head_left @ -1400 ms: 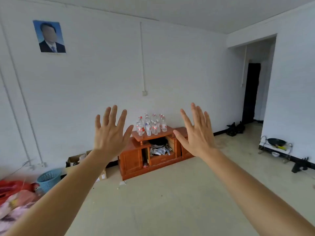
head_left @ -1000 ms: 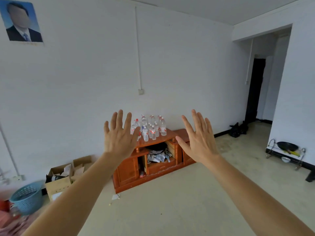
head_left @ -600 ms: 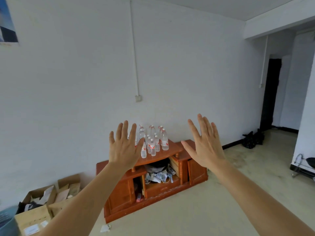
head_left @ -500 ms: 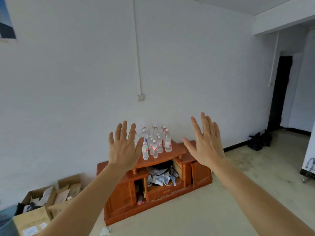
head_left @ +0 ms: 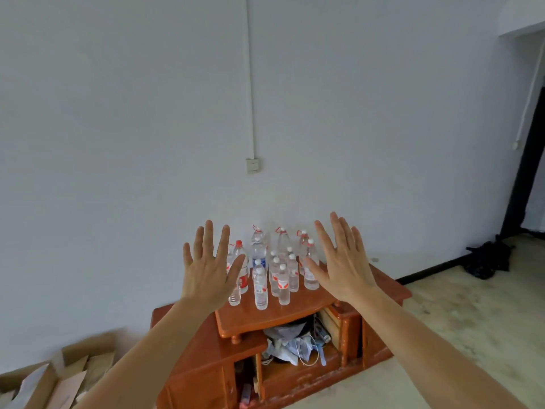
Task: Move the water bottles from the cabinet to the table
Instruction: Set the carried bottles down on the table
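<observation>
- Your hands are both raised in front of you, backs toward you, fingers straight and spread wide. The left hand [head_left: 209, 268] and right hand [head_left: 343, 261] hold nothing and touch nothing.
- The bottles [head_left: 274, 274] stand upright in a tight cluster on the cabinet [head_left: 295, 313], on its raised top against the wall. In the view they show between your two hands, but they are farther off and well apart from them.
- No bottle is lifted or set aside from the cluster, so I judge the task not begun. Every bottle in view is left to carry.
- The counter is out of view, so you can't tell from here whether any bottles already stand on it.
- Next, I'd say, close in on the cabinet and take the front bottles first. They are packed close, so a careless reach could topple neighbours.
- Under the top, the open shelf holds loose clutter [head_left: 292, 340], and cardboard boxes [head_left: 59, 376] lie on the floor at left.
</observation>
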